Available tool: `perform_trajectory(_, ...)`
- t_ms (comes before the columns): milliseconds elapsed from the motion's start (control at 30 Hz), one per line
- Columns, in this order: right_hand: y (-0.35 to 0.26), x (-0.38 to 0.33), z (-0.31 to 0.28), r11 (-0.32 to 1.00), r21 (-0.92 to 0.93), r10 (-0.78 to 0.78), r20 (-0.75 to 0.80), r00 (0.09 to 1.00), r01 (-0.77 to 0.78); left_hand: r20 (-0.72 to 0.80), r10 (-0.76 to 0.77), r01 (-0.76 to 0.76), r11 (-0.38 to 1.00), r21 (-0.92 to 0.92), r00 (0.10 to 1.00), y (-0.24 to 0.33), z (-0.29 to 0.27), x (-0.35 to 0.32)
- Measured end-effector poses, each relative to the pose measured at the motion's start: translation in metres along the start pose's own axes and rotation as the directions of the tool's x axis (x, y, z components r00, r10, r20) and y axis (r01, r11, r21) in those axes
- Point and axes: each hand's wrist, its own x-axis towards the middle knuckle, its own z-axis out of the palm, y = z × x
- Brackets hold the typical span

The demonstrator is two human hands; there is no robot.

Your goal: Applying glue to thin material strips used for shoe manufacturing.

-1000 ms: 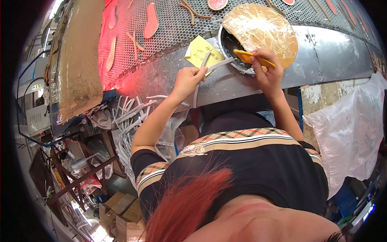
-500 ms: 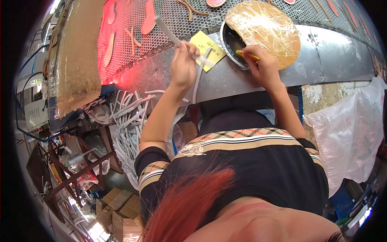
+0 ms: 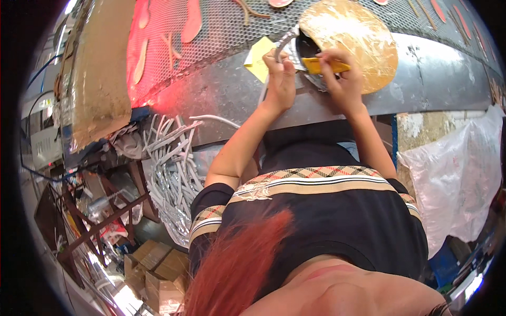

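My left hand is closed on a thin grey-white strip, which sticks up past the fingers toward the round pot. In my right hand is a flat yellow handled tool, gripped between thumb and fingers over the pot's near edge; its working end cannot be made out. The pot's dark inside shows only at the left, because a round tan board wrapped in clear film covers the rest. Partly behind my left hand lies a yellow paper note. Another pale strip lies beside my left wrist.
A metal ledge runs along a mesh belt bearing red and tan sole-shaped pieces. Many grey-white strips hang in a heap at lower left. A cardboard sheet stands left; a clear plastic bag hangs right.
My left hand has moved right with the strip, close to the pot and my right hand. The yellow tool has risen and turned, showing its broad side.
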Motion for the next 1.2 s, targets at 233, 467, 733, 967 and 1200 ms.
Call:
perform_trajectory(233,0.010,0.000,-0.007,0.981,-0.188,0.058,0.113,0.992,-0.036,-0.118,-0.110,0.113,0.993,0.019,0.987,0.007,-0.034,0.022)
perform_trajectory(467,0.000,-0.005,-0.034,0.971,0.138,0.193,0.039,0.980,-0.197,0.166,-0.824,0.830,0.495,-0.258,0.542,-0.062,-0.209,0.125)
perform_trajectory(733,-0.012,-0.002,-0.037,0.965,0.136,0.203,0.148,0.968,-0.223,-0.355,-0.774,0.396,0.590,-0.703,0.524,-0.180,-0.497,0.200)
perform_trajectory(967,-0.010,-0.006,-0.023,0.972,0.068,0.223,0.055,0.973,-0.227,-0.461,-0.237,0.427,0.826,0.367,0.855,-0.132,-0.349,0.137)
perform_trajectory(1200,0.004,-0.017,-0.030,0.994,-0.098,0.055,0.140,0.989,-0.041,0.593,-0.453,-0.179,0.674,0.717,0.666,0.034,-0.252,0.014)
